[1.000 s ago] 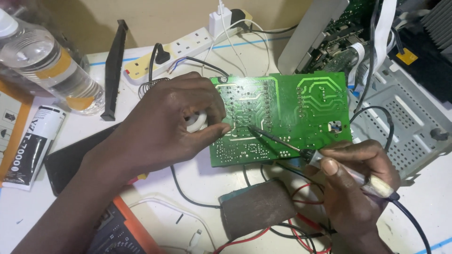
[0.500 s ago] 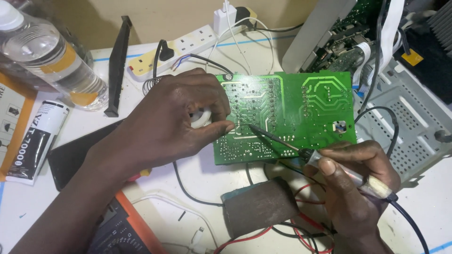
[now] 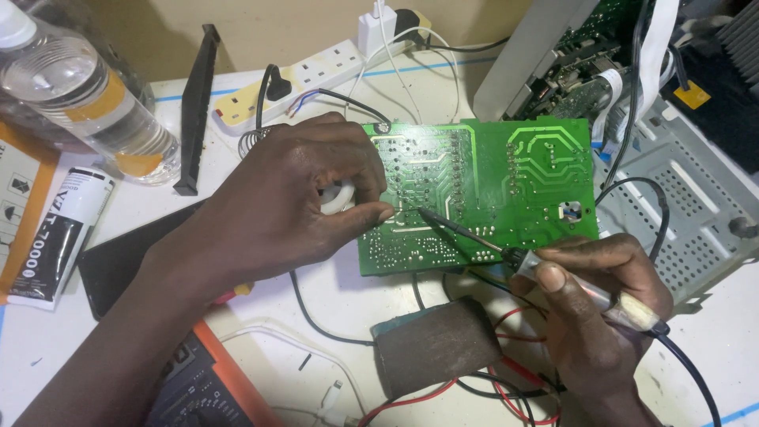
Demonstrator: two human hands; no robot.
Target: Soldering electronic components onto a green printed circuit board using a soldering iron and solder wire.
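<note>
Soldering iron (image 3: 538, 265) in right hand (image 3: 597, 316) touches green circuit board (image 3: 490, 190); left hand (image 3: 292, 198) steadies it.

Board (image 3: 506, 182) lies mid-table, solder side up. Left hand (image 3: 292, 198) rests on its left edge, fingertips on the board. Right hand (image 3: 593, 316) sits before its right corner, holding iron (image 3: 506, 253), tip touching the board just right of the left fingertips. Block (image 3: 435, 344) lies before the board, wires (image 3: 506, 387) around it. Power strip (image 3: 316, 75) behind. Bottle (image 3: 87, 103) and tube (image 3: 59, 237) far left. Meter (image 3: 198, 387) near left. Chassis (image 3: 680, 205) right.
</note>
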